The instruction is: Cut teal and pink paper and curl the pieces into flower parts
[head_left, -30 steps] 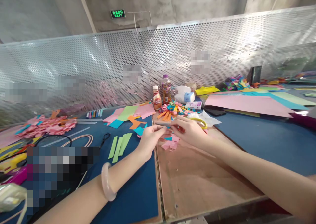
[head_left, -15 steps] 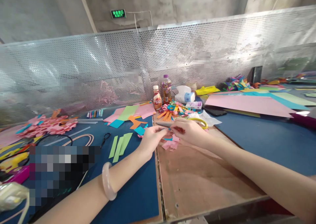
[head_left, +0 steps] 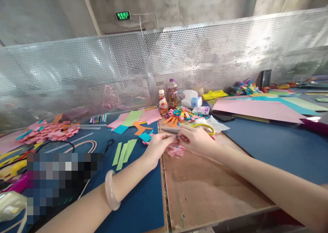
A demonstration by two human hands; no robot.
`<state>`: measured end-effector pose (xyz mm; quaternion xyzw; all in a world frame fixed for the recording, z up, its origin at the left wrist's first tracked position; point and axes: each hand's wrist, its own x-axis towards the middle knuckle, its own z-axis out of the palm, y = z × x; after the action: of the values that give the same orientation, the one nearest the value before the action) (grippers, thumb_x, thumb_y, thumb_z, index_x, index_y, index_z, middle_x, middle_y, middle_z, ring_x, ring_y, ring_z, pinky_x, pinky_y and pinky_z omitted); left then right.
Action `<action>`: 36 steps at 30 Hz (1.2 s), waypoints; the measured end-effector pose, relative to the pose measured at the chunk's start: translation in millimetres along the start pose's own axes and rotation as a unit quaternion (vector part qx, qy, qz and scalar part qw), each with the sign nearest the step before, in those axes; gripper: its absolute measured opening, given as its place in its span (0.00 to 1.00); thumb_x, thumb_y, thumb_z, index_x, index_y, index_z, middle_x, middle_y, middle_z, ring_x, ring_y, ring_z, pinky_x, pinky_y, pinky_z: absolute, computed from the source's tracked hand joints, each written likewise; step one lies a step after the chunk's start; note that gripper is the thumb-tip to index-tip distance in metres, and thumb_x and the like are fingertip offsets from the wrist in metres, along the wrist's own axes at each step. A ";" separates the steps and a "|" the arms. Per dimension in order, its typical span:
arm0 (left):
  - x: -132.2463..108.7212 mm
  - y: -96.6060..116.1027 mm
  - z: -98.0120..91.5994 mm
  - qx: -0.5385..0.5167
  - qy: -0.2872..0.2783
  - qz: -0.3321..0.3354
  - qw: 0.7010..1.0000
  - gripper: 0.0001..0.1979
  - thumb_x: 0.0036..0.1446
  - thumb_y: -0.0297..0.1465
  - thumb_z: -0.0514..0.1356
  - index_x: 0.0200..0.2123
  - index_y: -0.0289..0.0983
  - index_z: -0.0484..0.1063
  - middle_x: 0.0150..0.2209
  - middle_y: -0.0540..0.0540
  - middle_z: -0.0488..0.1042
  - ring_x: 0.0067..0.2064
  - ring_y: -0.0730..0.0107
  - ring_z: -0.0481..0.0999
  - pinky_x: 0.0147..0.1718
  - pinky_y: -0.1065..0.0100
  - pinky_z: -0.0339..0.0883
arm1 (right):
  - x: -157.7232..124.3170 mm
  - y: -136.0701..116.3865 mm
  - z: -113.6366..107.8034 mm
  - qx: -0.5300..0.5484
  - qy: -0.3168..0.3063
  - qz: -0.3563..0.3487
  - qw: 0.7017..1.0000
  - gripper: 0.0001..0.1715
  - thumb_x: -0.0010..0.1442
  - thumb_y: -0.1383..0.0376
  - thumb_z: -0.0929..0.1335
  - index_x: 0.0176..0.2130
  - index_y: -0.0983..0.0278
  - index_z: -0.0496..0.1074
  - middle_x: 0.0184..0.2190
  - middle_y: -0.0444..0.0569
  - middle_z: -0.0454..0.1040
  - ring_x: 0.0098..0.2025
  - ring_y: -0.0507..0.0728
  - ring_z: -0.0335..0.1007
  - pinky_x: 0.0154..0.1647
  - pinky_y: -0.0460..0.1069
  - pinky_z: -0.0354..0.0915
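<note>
My left hand and my right hand meet fingertip to fingertip over the wooden part of the table. Both are closed in a pinch. A small blue piece of paper shows between the fingertips; the fingers cover most of it. Just behind my right hand lie scissors with a yellow handle, not held, blades pointing left. Pink paper scraps rest on the wood below my fingers. Beside my left hand are a blue paper square and several green paper strips.
Behind the hands stand two bottles, one with a white cap and one with a purple cap, near a tissue pack and a colourful paper flower. Pink paper flowers are heaped left. Large sheets lie right. A perforated metal screen closes the back.
My fingertips have drawn closer together, and less of the blue paper shows. My right hand has dipped slightly, uncovering more of the yellow scissor handle.
</note>
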<state>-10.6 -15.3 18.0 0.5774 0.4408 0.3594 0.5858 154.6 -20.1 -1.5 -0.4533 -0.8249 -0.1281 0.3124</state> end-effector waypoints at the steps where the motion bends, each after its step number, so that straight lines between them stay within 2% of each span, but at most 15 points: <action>1: 0.5 -0.3 0.0 0.004 0.002 0.001 1.000 0.09 0.47 0.32 0.62 0.31 0.32 0.74 0.30 0.41 0.78 0.33 0.68 0.76 0.27 0.74 0.64 | 0.1 -1.1 -0.4 -0.011 -0.002 0.003 1.000 0.05 0.52 0.70 0.63 0.26 0.65 0.68 0.24 0.42 0.67 0.22 0.47 0.56 0.21 0.44 0.47; 8: 3.2 -4.3 0.3 0.007 0.015 0.035 0.999 0.08 0.45 0.30 0.63 0.29 0.31 0.74 0.29 0.42 0.78 0.31 0.67 0.76 0.33 0.69 0.68 | 0.1 -5.5 -4.0 -0.042 -0.019 -0.017 0.999 0.07 0.54 0.69 0.63 0.26 0.66 0.67 0.24 0.44 0.67 0.22 0.48 0.57 0.19 0.45 0.44; 13: -0.3 -2.1 2.1 0.014 0.026 0.038 0.999 0.08 0.47 0.31 0.62 0.29 0.31 0.73 0.30 0.41 0.78 0.30 0.67 0.76 0.27 0.71 0.68 | -2.7 -3.1 -2.6 -0.122 -0.024 -0.096 0.988 0.09 0.58 0.67 0.61 0.28 0.67 0.67 0.27 0.47 0.67 0.25 0.50 0.60 0.18 0.46 0.42; 16: -0.1 -2.4 1.3 0.013 0.024 0.040 0.999 0.09 0.47 0.32 0.62 0.29 0.31 0.73 0.30 0.41 0.78 0.30 0.67 0.76 0.25 0.72 0.67 | -3.4 -4.3 -2.8 -0.144 -0.017 -0.113 0.983 0.10 0.59 0.67 0.61 0.28 0.67 0.67 0.27 0.48 0.67 0.28 0.51 0.63 0.17 0.47 0.41; 20: 1.9 -4.7 -0.9 0.034 0.017 0.061 0.997 0.12 0.46 0.35 0.63 0.31 0.32 0.73 0.30 0.41 0.77 0.30 0.65 0.76 0.23 0.71 0.68 | -3.1 -7.4 -3.3 -0.125 -0.003 -0.092 0.988 0.11 0.59 0.68 0.60 0.27 0.67 0.67 0.27 0.47 0.67 0.28 0.51 0.63 0.17 0.47 0.41; 26: 0.9 -4.9 -1.2 0.074 0.014 0.122 0.990 0.10 0.47 0.34 0.62 0.31 0.32 0.73 0.29 0.43 0.77 0.32 0.66 0.76 0.31 0.70 0.69 | -2.0 -8.4 -4.8 -0.072 0.005 -0.031 0.997 0.09 0.57 0.66 0.61 0.28 0.67 0.68 0.27 0.46 0.68 0.24 0.49 0.61 0.18 0.46 0.44; 31: 1.2 -4.5 -2.2 0.096 0.011 0.120 0.988 0.10 0.47 0.35 0.62 0.30 0.32 0.74 0.26 0.45 0.76 0.29 0.67 0.75 0.27 0.71 0.68 | -1.1 -8.3 -5.6 -0.042 0.005 -0.030 0.999 0.09 0.57 0.68 0.61 0.29 0.66 0.69 0.28 0.47 0.69 0.25 0.49 0.62 0.18 0.45 0.45; 36: 3.6 -6.0 -2.7 0.061 0.001 0.081 0.995 0.12 0.48 0.34 0.62 0.35 0.32 0.74 0.29 0.43 0.76 0.30 0.68 0.75 0.25 0.72 0.67 | -0.5 -6.2 -3.3 -0.040 0.033 -0.036 0.998 0.08 0.56 0.69 0.62 0.27 0.66 0.68 0.25 0.45 0.68 0.23 0.48 0.60 0.18 0.45 0.46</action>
<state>-12.3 -11.4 11.8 0.6460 0.4138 0.3785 0.5179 151.0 -25.5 1.1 -0.4308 -0.8244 -0.1866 0.3161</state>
